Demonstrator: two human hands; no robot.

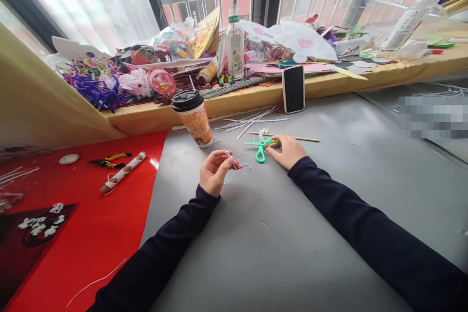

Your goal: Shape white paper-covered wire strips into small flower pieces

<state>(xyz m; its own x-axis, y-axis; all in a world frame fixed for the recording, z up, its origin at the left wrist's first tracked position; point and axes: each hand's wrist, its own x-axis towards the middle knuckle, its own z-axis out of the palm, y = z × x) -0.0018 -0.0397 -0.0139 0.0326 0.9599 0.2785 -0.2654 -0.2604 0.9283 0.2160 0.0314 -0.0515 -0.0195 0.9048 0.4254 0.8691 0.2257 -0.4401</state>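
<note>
Dark sleeves reach over the grey bench (278,253). The left hand (214,171) pinches a thin white stick (233,160), just left of the green scissors (260,145); the right hand (288,150) rests curled on the scissors' handle, behind the paper cup (193,118).

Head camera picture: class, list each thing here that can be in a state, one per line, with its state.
Left hand: closed, pinching a thin white strip.
Right hand: resting on the green scissors.
Green scissors: flat on the grey table, blades slightly open.
Paper cup: upright, black lid on.
Phone: propped against the ledge, screen dark.
Bottle: upright on the ledge.
Pliers: lying closed on the red sheet.
</note>
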